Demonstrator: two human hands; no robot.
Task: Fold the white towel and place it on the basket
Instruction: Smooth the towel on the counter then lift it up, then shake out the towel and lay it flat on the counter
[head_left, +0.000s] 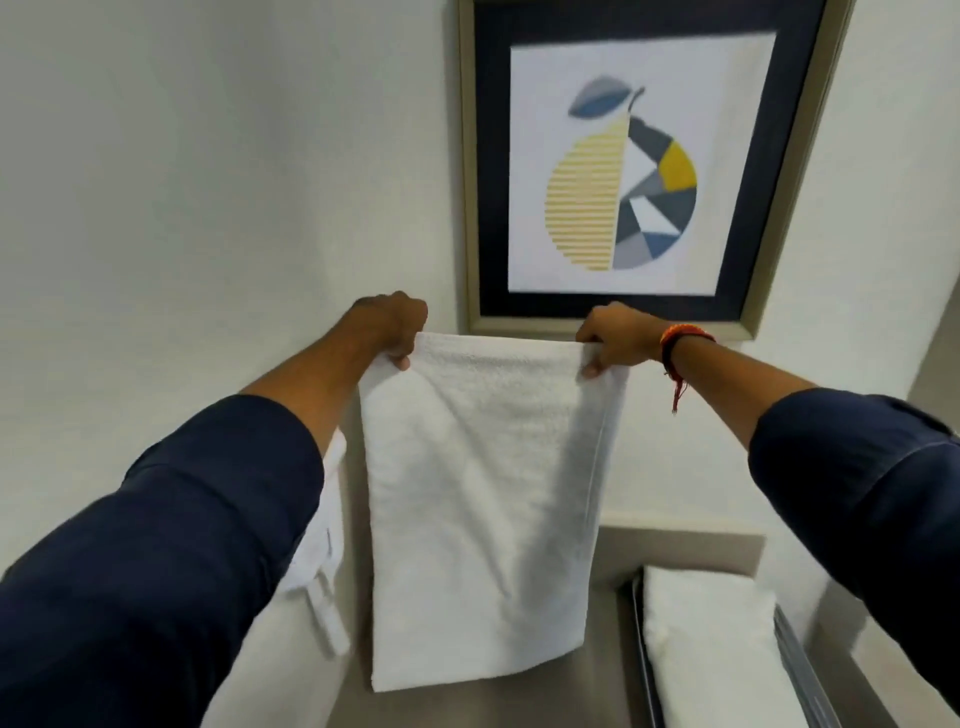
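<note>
While it hangs long axis vertical before the wall, the white towel (483, 499) is pinched at its top corners by the left hand (392, 330) and right hand (615, 338); the basket (800, 660) lies lower right, nearer the right hand.

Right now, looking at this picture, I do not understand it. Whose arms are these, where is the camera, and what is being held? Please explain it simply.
There is no machine here. The camera sits on a person's head and looks forward and down, so the two arms in dark sleeves are the person's own. The left hand and the right hand each pinch a top corner of a white towel, which hangs straight down in front of a wall. On the wall hangs a framed picture of a pear. At the lower right, the basket already holds a folded white towel. More white cloth shows behind the left arm.
</note>
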